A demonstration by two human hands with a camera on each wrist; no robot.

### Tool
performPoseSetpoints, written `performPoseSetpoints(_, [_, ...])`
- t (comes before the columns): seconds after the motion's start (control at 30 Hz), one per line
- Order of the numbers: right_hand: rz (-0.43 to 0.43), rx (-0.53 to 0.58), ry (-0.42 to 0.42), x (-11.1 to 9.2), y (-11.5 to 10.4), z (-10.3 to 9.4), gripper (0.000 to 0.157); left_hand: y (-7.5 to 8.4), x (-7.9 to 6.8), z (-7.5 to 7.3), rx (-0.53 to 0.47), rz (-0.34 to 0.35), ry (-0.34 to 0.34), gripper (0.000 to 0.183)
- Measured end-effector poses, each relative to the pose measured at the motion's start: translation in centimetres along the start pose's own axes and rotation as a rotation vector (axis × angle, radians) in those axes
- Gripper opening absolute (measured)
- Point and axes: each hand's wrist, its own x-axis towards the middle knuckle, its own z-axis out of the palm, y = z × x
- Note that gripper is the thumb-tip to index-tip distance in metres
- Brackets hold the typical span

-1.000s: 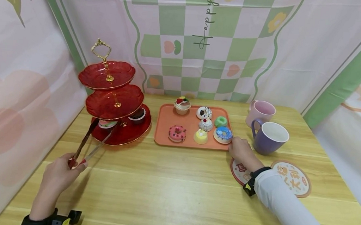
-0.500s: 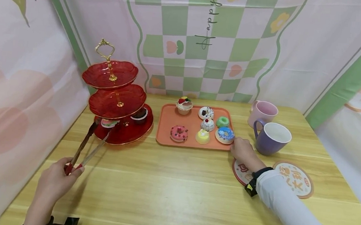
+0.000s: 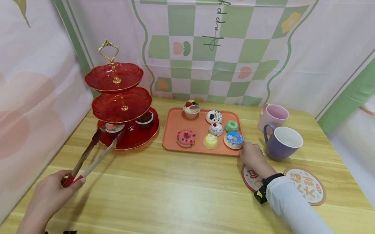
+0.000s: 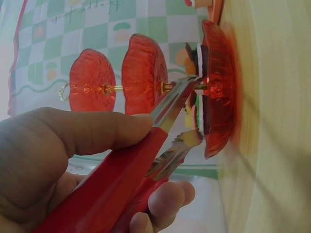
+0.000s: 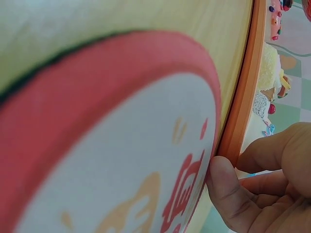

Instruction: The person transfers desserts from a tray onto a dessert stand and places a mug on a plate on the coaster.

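In the head view my left hand (image 3: 47, 194) grips a pair of red-handled tongs (image 3: 83, 161). Their tips stand apart on either side of a cupcake (image 3: 114, 127) with a pink and green top, on the bottom tier of a red three-tier cake stand (image 3: 121, 106). The left wrist view has my thumb on one red handle (image 4: 114, 187) and fingers under the other. A dark-topped cupcake (image 3: 145, 118) sits on the same tier. At the front right corner of the orange tray (image 3: 171, 125), my right hand (image 3: 253, 159) pinches the rim between thumb and fingers.
On the tray lie a pink doughnut (image 3: 186, 138), a blue doughnut (image 3: 233, 139), a fruit-topped cupcake (image 3: 191, 110) and several other small cakes. A purple mug (image 3: 281, 144) and a pink mug (image 3: 275, 116) stand right of it. Two round coasters (image 3: 305, 187) lie nearer, one partly under my right arm.
My left hand has drawn back slightly toward me and the tongs' tips have spread a little wider around the cupcake. My right hand stays at the tray's corner.
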Motion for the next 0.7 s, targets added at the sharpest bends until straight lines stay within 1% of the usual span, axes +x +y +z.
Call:
performPoseSetpoints(0.1, [0.002, 0.004, -0.001, 0.0, 0.0, 0.0, 0.022, 0.0, -0.2, -0.2, 0.019, -0.007, -0.012, 0.053])
performPoseSetpoints(0.17, [0.003, 0.006, -0.001, -0.1, 0.0, 0.0, 0.022, 0.1, -0.3, -0.3, 0.029, 0.0, -0.023, 0.053])
performPoseSetpoints(0.37, [0.011, 0.004, -0.003, -0.1, 0.0, 0.0, 0.023, 0.2, -0.9, -0.2, 0.046, 0.06, -0.051, 0.057])
performPoseSetpoints(0.5, [0.003, 0.004, 0.004, 0.0, -0.1, 0.0, 0.023, 0.4, -1.1, 0.0, 0.03, 0.083, -0.071, 0.053])
performPoseSetpoints(0.6, [-0.005, 0.009, 0.007, 0.0, -0.1, 0.0, 0.024, 0.7, -1.0, 0.3, 0.021, 0.115, -0.059, 0.05])
performPoseSetpoints(0.7, [-0.011, 0.012, 0.008, 0.0, -0.1, 0.1, 0.023, 1.0, -0.8, 0.6, 0.022, 0.15, -0.046, 0.051])
